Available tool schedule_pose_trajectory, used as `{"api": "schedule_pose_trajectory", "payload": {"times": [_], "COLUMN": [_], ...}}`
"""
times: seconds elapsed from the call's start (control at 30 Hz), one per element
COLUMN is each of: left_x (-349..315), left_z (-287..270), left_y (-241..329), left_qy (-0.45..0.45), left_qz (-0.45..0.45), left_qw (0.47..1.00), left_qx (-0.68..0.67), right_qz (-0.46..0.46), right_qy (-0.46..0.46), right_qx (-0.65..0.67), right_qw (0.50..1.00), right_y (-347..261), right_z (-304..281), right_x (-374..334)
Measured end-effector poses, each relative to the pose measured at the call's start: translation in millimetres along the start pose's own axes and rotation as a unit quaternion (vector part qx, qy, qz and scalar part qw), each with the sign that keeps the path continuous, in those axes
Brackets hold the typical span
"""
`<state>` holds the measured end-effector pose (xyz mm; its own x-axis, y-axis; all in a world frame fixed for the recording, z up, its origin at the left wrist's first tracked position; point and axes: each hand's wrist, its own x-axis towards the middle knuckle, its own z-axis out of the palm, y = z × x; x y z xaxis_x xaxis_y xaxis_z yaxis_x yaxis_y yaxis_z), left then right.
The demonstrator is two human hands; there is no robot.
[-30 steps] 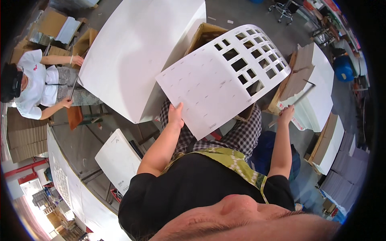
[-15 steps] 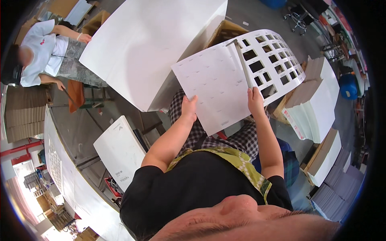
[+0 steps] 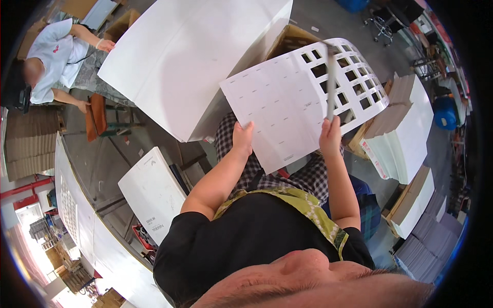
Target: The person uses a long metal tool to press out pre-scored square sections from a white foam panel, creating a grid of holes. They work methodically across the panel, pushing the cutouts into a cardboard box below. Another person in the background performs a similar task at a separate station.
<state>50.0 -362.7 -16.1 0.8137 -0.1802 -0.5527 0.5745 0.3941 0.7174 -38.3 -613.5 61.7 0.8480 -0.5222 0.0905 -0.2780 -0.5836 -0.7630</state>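
Across my lap lies a large white board (image 3: 277, 110), its near part flat and marked with short printed lines. Rows of rectangular openings run through its far right part, which curves downward. My left hand (image 3: 243, 138) grips the board's left edge, thumb on top. My right hand (image 3: 330, 136) is closed around the lower end of a long slim hammer (image 3: 331, 84), which is upright in the picture over the openings. Motion blurs the hammer, and its head, at the far end, is hard to make out. The board's underside is hidden.
A big white panel stack (image 3: 195, 61) stands ahead, beside an open cardboard box (image 3: 292, 38). White boards (image 3: 405, 133) are piled at right. At left are a white box (image 3: 151, 190), an orange chair (image 3: 96, 117) and a co-worker (image 3: 59, 56) touching the panel.
The hammer has swung right, off the edge of the solid part and over the openings; my right hand shifted slightly right. My left hand stays put. The co-worker's lower hand moved to the orange chair.
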Motion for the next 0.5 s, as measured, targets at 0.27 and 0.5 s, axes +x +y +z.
{"api": "schedule_pose_trajectory", "payload": {"times": [0.27, 0.5], "left_x": [-6, -9], "left_z": [7, 14], "left_y": [6, 9], "left_qy": [0.037, 0.021], "left_qz": [-0.008, 0.006], "left_qw": [0.999, 1.0], "left_qx": [0.015, 0.023], "right_qz": [0.017, 0.054], "right_qy": [-0.006, -0.074], "right_qx": [0.022, -0.065], "right_qw": [1.0, 0.994], "right_y": [0, 33], "right_z": [-1, 17], "right_x": [9, 10]}}
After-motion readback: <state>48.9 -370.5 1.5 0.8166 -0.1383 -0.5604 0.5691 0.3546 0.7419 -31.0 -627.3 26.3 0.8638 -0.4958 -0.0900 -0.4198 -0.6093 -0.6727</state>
